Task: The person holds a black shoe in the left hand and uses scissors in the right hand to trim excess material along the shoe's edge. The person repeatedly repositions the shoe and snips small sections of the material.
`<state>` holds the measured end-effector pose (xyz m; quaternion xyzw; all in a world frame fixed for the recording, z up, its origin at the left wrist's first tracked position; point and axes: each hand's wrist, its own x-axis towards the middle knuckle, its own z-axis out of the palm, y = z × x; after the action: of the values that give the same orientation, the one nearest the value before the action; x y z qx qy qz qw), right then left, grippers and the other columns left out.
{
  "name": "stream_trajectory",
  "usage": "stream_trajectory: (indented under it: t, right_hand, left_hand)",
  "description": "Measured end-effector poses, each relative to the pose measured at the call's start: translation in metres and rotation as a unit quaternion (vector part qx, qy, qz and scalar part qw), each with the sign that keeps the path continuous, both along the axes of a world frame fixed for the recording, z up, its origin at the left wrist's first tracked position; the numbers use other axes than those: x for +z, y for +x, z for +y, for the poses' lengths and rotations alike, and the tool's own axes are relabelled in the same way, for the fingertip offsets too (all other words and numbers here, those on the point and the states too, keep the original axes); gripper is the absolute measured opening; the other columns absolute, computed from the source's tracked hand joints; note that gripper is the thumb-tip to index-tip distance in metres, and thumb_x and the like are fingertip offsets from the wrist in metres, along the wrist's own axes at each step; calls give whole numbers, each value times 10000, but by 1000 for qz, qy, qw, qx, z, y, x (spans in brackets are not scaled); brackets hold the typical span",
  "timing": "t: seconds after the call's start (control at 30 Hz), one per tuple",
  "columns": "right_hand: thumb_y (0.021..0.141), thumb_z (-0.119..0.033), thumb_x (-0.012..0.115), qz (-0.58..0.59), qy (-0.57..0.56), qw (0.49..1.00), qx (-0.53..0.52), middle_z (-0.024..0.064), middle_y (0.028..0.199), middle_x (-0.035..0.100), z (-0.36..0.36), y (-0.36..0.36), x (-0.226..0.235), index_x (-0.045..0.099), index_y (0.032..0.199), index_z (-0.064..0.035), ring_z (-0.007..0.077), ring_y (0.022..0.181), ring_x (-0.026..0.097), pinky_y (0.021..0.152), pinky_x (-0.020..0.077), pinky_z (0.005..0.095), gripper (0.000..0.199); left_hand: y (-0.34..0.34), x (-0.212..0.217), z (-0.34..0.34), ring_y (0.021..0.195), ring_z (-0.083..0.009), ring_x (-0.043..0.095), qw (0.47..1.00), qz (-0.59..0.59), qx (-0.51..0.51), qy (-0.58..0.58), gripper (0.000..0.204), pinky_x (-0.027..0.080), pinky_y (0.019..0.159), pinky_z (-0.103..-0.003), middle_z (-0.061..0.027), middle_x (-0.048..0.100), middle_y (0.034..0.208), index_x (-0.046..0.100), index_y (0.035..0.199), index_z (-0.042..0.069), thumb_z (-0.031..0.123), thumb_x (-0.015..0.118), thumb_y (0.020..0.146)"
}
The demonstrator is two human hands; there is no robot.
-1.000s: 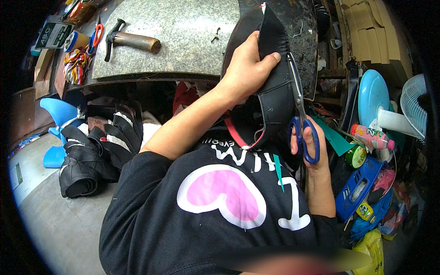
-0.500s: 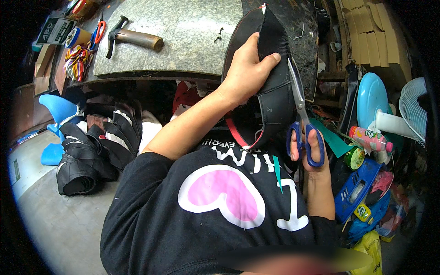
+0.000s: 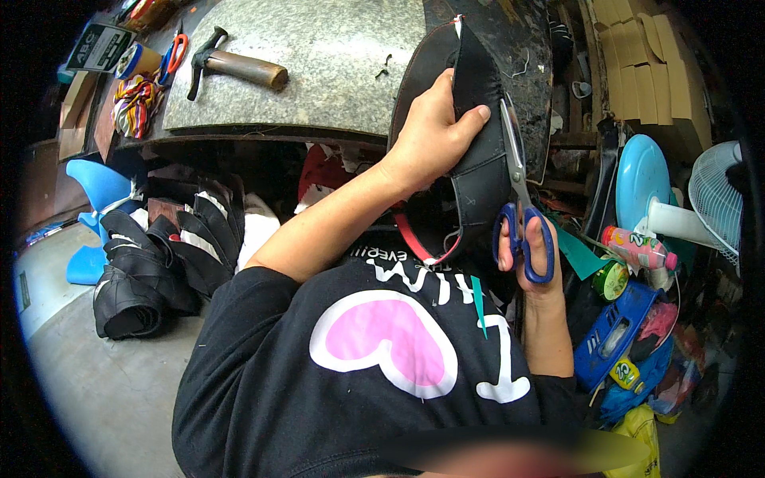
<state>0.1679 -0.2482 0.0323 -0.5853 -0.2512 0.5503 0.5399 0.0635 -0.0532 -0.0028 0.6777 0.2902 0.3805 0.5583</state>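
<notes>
My left hand (image 3: pixel 437 131) grips a black leather-like shoe upper (image 3: pixel 480 179), its thumb pressed on the outer face and its fingers inside the fold. The piece stands raised, with its pointed end up and a red-lined strip (image 3: pixel 414 245) curving at its lower end. In my right hand (image 3: pixel 535 259) is a pair of scissors (image 3: pixel 516 171) with blue handles, fingers through the loops. Its blades point up and lie along the right edge of the upper. Whether the blades bite into the material, I cannot tell.
A hammer (image 3: pixel 247 69) lies on the grey stone slab (image 3: pixel 335 48). Red-handled scissors (image 3: pixel 177 54) and colourful yarn (image 3: pixel 137 103) sit left of it. Stacked black pieces (image 3: pixel 131 275) are on the floor at left. At right are a fan (image 3: pixel 677 219), a pink bottle (image 3: pixel 637 245) and cardboard (image 3: pixel 649 72).
My left hand and the shoe upper have come down slightly. The scissors in my right hand have shifted a little upward and left along the edge.
</notes>
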Motion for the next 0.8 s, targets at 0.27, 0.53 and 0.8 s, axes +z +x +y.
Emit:
stream_trajectory:
  t: [0.27,0.53,0.8]
  right_hand:
    - [839,-618,581,-64,15,998,12,9,570,502,4,7,-6,527,839,-39,68,429,483,417,354,172,581]
    - [793,-676,595,-25,17,999,21,13,576,511,-5,7,4,526,837,-41,86,441,515,418,369,184,640]
    - [804,-683,573,-24,-16,999,36,17,566,507,-7,8,9,522,823,-34,83,433,512,418,362,177,651]
  left_hand:
    - [1,2,-5,694,-204,624,997,-62,-37,-14,465,494,643,-314,-216,618,793,480,1175,-104,140,658,821]
    - [-12,16,-5,888,-126,603,956,-132,-87,-247,352,500,809,-265,-85,644,1025,502,1204,-45,44,586,874]
    - [-10,12,-7,882,-116,599,973,-106,-77,-193,327,497,802,-263,-74,647,996,521,1181,-37,61,591,877]
